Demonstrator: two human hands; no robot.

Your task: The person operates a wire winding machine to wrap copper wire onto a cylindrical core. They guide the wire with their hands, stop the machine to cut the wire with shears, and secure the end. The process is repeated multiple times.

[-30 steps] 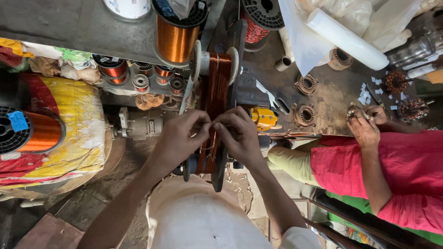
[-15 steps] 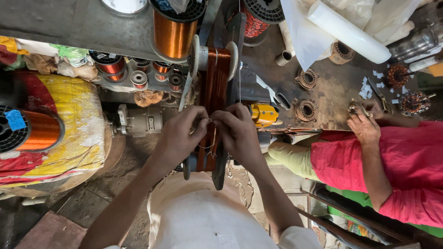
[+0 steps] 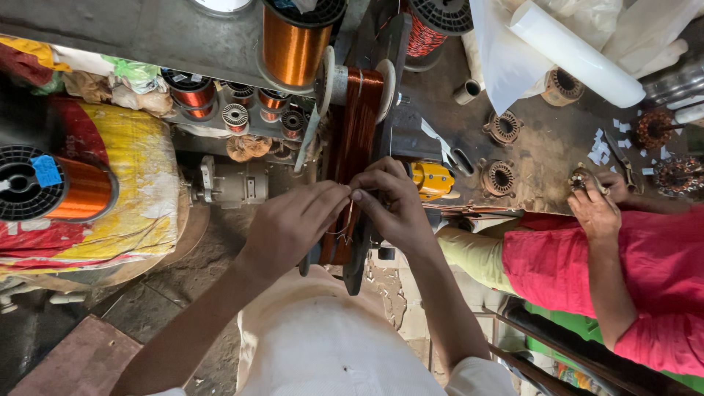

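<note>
Head view: copper wire coil (image 3: 350, 132) pinched between both hands' fingers (image 3: 339, 196).

coil (image 3: 350, 139): copper-orange, 12 o'clock | spool (image 3: 55, 189): black, orange wire, blue tag, 9 o'clock | sack (image 3: 139, 169): yellow-red | sleeve (image 3: 645, 271): pink, 3 o'clock | roll (image 3: 576, 53): white

The person wears a plain white short-sleeved shirt, its cloth filling the bottom of the view, with 1 sleeve edge showing at the lower right. Both forearms are bare, and the left hand (image 3: 293, 224) and right hand (image 3: 392, 205) carry no gloves, rings or watch.
</note>
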